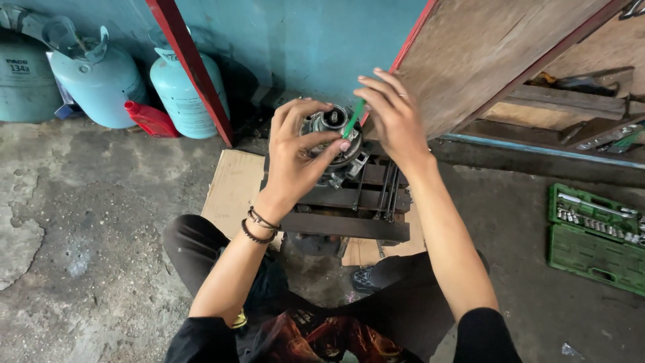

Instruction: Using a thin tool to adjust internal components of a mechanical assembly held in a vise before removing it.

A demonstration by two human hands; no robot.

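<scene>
Head view: left hand (pixel 295 158) clasps the metal compressor (pixel 332 138) steady while right hand (pixel 396 117) pinches a green tool (pixel 353 119) above it.

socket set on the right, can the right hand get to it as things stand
Probably yes. The socket set lies open on the floor to the right with nothing between, but the right hand now holds a green tool at the metal part.

Left hand (pixel 300 153): curled around a round metal machine part (pixel 334 138), fingers on its rim.
Right hand (pixel 395 115): holds a thin green tool (pixel 354 118) against the part's top.
Support: dark metal stand (pixel 349 205) over cardboard (pixel 232 185) on concrete.
Left background: pale blue gas cylinders (pixel 185 94), red bottle (pixel 150 119).
Right: open green socket set case (pixel 596 235).
</scene>
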